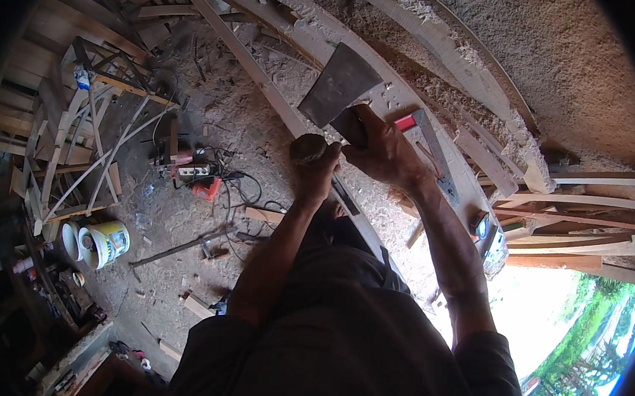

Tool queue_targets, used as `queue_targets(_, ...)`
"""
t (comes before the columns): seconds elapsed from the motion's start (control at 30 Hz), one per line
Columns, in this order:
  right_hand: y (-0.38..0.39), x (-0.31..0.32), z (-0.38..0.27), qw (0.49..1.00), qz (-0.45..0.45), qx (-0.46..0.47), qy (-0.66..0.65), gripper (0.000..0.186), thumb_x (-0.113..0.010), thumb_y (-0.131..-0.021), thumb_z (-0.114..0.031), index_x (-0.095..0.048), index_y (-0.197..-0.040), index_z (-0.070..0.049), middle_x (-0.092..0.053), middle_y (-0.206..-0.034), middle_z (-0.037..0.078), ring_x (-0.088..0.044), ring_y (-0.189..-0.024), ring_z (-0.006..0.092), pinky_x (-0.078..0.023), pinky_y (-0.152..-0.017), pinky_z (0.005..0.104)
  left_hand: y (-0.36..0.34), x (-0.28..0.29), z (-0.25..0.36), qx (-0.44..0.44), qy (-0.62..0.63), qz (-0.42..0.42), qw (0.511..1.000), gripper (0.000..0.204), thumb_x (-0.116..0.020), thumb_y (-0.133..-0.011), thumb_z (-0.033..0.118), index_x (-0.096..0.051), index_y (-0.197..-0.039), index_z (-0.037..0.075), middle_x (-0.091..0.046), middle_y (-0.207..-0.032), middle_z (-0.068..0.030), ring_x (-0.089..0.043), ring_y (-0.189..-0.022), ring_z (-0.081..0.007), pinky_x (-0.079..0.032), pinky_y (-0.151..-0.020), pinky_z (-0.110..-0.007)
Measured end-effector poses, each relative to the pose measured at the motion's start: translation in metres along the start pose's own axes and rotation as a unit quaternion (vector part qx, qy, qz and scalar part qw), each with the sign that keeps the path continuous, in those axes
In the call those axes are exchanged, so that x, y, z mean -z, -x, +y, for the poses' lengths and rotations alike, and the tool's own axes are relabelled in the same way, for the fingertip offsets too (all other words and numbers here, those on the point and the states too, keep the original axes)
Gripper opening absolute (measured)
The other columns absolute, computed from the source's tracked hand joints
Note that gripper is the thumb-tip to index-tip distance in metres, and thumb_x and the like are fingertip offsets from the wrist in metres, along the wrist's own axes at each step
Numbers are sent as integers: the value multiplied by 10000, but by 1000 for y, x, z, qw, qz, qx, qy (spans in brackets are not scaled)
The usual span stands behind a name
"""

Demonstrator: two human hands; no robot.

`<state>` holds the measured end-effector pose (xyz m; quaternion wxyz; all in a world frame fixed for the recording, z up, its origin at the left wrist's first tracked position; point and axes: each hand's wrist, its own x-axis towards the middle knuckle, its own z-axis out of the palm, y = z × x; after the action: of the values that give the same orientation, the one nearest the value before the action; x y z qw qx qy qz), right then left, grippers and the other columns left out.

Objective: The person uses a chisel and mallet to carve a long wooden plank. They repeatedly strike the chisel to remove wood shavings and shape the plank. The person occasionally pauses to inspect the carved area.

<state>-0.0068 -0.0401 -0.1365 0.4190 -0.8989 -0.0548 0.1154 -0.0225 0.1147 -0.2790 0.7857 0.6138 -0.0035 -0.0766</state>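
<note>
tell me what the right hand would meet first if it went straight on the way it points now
Past the dark block it grips, the right hand would probably meet the grey blade, just ahead in the picture; how near in depth is unclear.

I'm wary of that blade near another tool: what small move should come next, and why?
Probably slide the red-and-grey tool farther along the plank: it lies just beside the right hand, which grips the broad axe-like blade by its dark base; the left hand holds a round-ended wooden piece.
</note>
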Motion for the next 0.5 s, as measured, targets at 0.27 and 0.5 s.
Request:
queue_targets(0.27,90,-12,73,976,56,-186,-102,624,-735,-859,-139,-442,-1396,-18,-641,-806,107,-648,-610,174,-531,-507,341,40,-21,36,-135,-130,-31,982,172,-728,-907,50,-556,-902,36,-589,-671,-19,-560,-570,-93,-458,-528,-272)
queue_targets(0.5,172,-21,80,939,70,-203,-268,542,-680,-896,-134,-461,-1373,0,-600,-793,63,-625,-592,140,-521,-488,304,59,-38,31,-108,-85,-36,990,179,-732,-854,40,-553,-839,43,-563,-688,-9,-539,-612,-96,-443,-560,-303)
